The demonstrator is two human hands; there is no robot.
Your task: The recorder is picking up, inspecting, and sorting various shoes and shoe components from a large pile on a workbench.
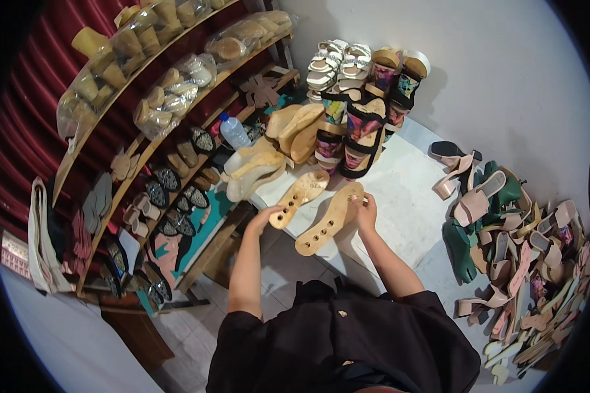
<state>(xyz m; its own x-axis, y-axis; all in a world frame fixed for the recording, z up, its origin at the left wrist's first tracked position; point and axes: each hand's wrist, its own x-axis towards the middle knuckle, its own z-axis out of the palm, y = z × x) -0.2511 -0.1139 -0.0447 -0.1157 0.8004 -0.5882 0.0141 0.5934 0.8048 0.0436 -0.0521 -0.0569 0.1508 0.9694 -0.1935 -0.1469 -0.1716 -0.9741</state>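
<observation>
My left hand (262, 220) is closed on the edge of a tan shoe sole (299, 199) with several dark round holes toward its near end. A matching, larger-looking shoe sole (331, 219), also with a row of holes, is gripped at its far right edge by my right hand (366, 213). Both soles are held side by side, apart from each other, over the front of a white table (403, 196). Just beyond them stand tan shoe lasts (295, 128) and paler, plastic-wrapped shoe lasts (254, 171).
Stacked strappy sandals (360, 131) rise at the table's back, beside white sandals (328, 65). A heap of shoes and soles (518, 249) lies to the right. Shelves (134, 141) on the left carry wrapped heels, lasts and shoes. A blue-capped bottle (234, 131) stands near them.
</observation>
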